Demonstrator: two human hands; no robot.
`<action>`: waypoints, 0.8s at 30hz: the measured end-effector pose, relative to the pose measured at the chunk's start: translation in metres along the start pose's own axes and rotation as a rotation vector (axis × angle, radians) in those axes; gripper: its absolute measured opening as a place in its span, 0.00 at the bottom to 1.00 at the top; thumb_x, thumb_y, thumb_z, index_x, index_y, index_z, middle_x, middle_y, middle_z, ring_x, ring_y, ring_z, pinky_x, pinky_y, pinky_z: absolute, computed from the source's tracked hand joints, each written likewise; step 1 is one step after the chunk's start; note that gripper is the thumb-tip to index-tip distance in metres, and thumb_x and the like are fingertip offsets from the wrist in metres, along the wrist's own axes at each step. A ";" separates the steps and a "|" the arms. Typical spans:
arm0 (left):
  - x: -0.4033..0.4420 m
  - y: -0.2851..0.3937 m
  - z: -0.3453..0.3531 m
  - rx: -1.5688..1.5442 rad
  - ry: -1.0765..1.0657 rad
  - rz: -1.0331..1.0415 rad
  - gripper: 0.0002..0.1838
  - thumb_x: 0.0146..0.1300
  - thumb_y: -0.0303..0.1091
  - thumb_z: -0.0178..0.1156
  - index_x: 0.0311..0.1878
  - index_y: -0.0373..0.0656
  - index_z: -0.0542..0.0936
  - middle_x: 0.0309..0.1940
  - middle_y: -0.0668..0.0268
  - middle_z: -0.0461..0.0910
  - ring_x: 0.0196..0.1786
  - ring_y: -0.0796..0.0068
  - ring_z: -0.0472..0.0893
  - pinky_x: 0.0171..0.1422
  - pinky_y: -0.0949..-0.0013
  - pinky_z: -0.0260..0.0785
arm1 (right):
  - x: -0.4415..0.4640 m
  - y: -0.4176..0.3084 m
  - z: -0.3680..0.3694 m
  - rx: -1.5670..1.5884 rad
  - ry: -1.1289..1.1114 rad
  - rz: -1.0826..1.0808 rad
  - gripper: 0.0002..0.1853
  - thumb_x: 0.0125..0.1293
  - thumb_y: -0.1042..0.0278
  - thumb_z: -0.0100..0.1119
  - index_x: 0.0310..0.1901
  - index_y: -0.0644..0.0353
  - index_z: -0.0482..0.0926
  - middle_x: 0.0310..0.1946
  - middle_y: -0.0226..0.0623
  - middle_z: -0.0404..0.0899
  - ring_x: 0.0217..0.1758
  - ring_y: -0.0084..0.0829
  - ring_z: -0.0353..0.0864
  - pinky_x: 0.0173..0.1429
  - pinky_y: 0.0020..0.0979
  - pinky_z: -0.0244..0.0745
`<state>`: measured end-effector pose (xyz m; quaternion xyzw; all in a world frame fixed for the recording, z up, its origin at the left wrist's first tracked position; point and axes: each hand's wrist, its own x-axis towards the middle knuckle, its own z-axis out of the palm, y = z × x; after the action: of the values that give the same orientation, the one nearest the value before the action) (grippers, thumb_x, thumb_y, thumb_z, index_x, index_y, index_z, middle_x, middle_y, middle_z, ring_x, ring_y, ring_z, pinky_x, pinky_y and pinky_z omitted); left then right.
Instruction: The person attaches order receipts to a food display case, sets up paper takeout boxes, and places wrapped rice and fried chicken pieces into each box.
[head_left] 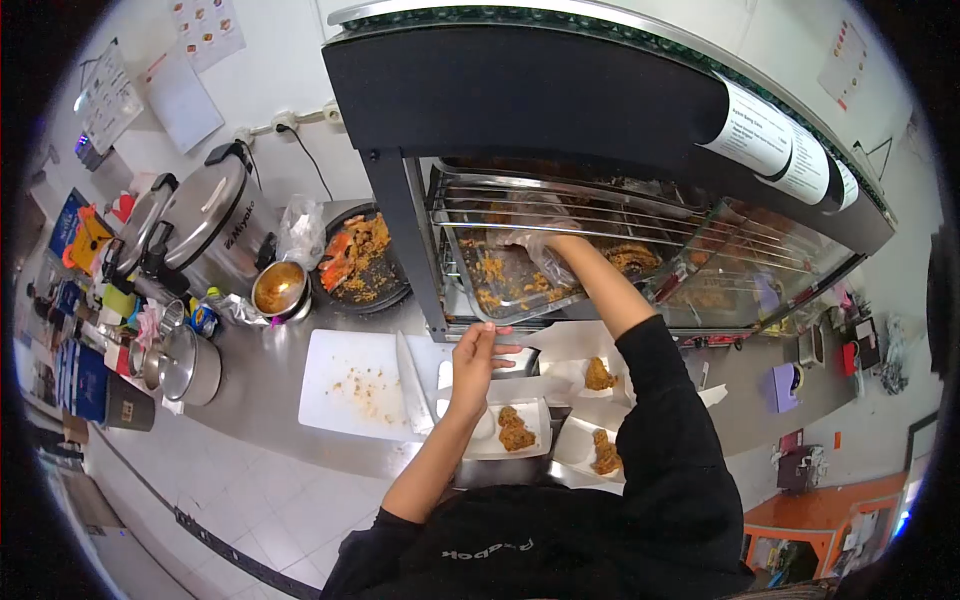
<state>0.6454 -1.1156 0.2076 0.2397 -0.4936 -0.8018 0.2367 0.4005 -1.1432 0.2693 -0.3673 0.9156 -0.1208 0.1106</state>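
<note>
My right hand (545, 247), in a clear plastic glove, reaches into a heated display cabinet (400, 230). It is over a metal tray (515, 285) scattered with golden crumbs; wire rack bars and the loose glove obscure its fingers. Bare and with fingers stretched out, my left hand (475, 362) is just below the tray's front edge, and whether it touches the tray is unclear. Under my arms stand open white paper boxes, each with a piece of fried chicken: one box (545, 425) near my left forearm, another (575, 440) beside it, and a third (570, 372) behind.
A white cutting board (330, 385) with crumbs and a large knife (408, 380) lies to the left. Behind it are a black stone mortar (385, 290) with red and crumbly food, a small pot (280, 288) and a large pressure cooker (215, 215). A purple tape dispenser (783, 388) stands right.
</note>
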 end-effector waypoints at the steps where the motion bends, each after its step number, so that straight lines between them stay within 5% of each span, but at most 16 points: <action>1: -0.001 -0.001 0.002 -0.009 0.005 0.014 0.14 0.72 0.43 0.48 0.42 0.41 0.72 0.43 0.60 0.79 0.38 0.70 0.83 0.36 0.73 0.75 | -0.008 0.001 -0.004 0.029 0.012 -0.033 0.35 0.64 0.45 0.49 0.60 0.70 0.66 0.61 0.57 0.67 0.67 0.49 0.64 0.70 0.40 0.59; 4: 0.004 0.001 0.002 -0.021 0.019 0.052 0.14 0.72 0.42 0.48 0.43 0.40 0.72 0.43 0.59 0.79 0.38 0.70 0.83 0.35 0.72 0.75 | -0.036 0.024 -0.005 0.166 0.059 -0.317 0.34 0.59 0.43 0.56 0.57 0.67 0.72 0.56 0.53 0.73 0.60 0.47 0.72 0.67 0.40 0.63; 6: 0.013 -0.003 -0.001 -0.029 0.047 0.068 0.13 0.72 0.42 0.48 0.44 0.40 0.72 0.43 0.58 0.79 0.37 0.69 0.83 0.35 0.72 0.75 | -0.063 0.040 -0.012 1.173 -0.180 -0.146 0.30 0.57 0.48 0.62 0.56 0.61 0.75 0.54 0.44 0.76 0.56 0.38 0.76 0.58 0.38 0.72; 7: 0.017 -0.001 -0.001 -0.032 0.054 0.079 0.13 0.71 0.42 0.48 0.44 0.40 0.71 0.43 0.58 0.79 0.37 0.69 0.83 0.35 0.71 0.76 | -0.089 0.040 -0.024 1.371 -0.314 0.162 0.25 0.56 0.53 0.65 0.54 0.56 0.77 0.52 0.37 0.77 0.52 0.30 0.77 0.45 0.35 0.77; 8: 0.023 0.001 -0.002 -0.034 0.055 0.085 0.14 0.71 0.42 0.49 0.45 0.40 0.71 0.43 0.58 0.79 0.37 0.68 0.83 0.34 0.69 0.76 | -0.099 0.053 -0.022 1.388 -0.280 0.108 0.26 0.57 0.54 0.64 0.55 0.55 0.75 0.49 0.35 0.78 0.51 0.29 0.77 0.38 0.33 0.78; 10: 0.041 -0.004 -0.012 0.026 0.059 0.075 0.15 0.70 0.43 0.51 0.47 0.40 0.70 0.43 0.57 0.79 0.39 0.66 0.83 0.36 0.68 0.77 | -0.143 0.068 -0.029 1.450 -0.179 0.116 0.27 0.58 0.53 0.64 0.55 0.59 0.72 0.51 0.33 0.74 0.47 0.28 0.77 0.41 0.38 0.78; 14: 0.059 0.008 -0.010 -0.054 0.142 0.087 0.21 0.69 0.44 0.53 0.57 0.38 0.66 0.49 0.54 0.78 0.43 0.62 0.83 0.42 0.68 0.77 | -0.246 0.127 -0.028 1.374 0.058 -0.248 0.26 0.62 0.60 0.61 0.58 0.62 0.68 0.61 0.34 0.65 0.61 0.31 0.69 0.58 0.36 0.71; 16: 0.064 0.007 -0.015 -0.130 0.060 0.114 0.24 0.69 0.43 0.52 0.61 0.37 0.64 0.53 0.54 0.76 0.46 0.62 0.82 0.44 0.69 0.76 | -0.311 0.159 -0.026 1.397 0.262 -0.111 0.27 0.62 0.60 0.62 0.60 0.58 0.66 0.56 0.35 0.72 0.59 0.32 0.72 0.65 0.31 0.65; 20: 0.050 -0.006 -0.007 -0.113 0.091 0.128 0.21 0.70 0.42 0.50 0.60 0.39 0.65 0.55 0.58 0.74 0.45 0.65 0.80 0.45 0.70 0.75 | -0.394 0.229 0.011 1.346 0.751 0.316 0.23 0.60 0.62 0.63 0.54 0.61 0.70 0.53 0.43 0.73 0.51 0.29 0.78 0.55 0.33 0.73; 23: 0.036 -0.028 0.004 -0.091 0.065 0.099 0.19 0.71 0.41 0.50 0.58 0.40 0.66 0.48 0.62 0.75 0.38 0.71 0.80 0.41 0.71 0.75 | -0.413 0.308 0.070 0.901 0.508 0.855 0.24 0.59 0.57 0.64 0.53 0.60 0.71 0.45 0.40 0.78 0.47 0.29 0.79 0.48 0.33 0.75; 24: 0.032 -0.035 0.010 -0.047 0.013 0.077 0.18 0.70 0.41 0.50 0.57 0.40 0.67 0.48 0.62 0.75 0.38 0.71 0.80 0.40 0.71 0.75 | -0.412 0.317 0.082 0.764 0.468 0.860 0.24 0.58 0.56 0.64 0.52 0.59 0.72 0.41 0.39 0.79 0.46 0.28 0.79 0.47 0.33 0.75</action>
<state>0.6096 -1.1142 0.1753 0.2203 -0.4819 -0.8019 0.2761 0.5105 -0.6439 0.1422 0.1364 0.8736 -0.4620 0.0696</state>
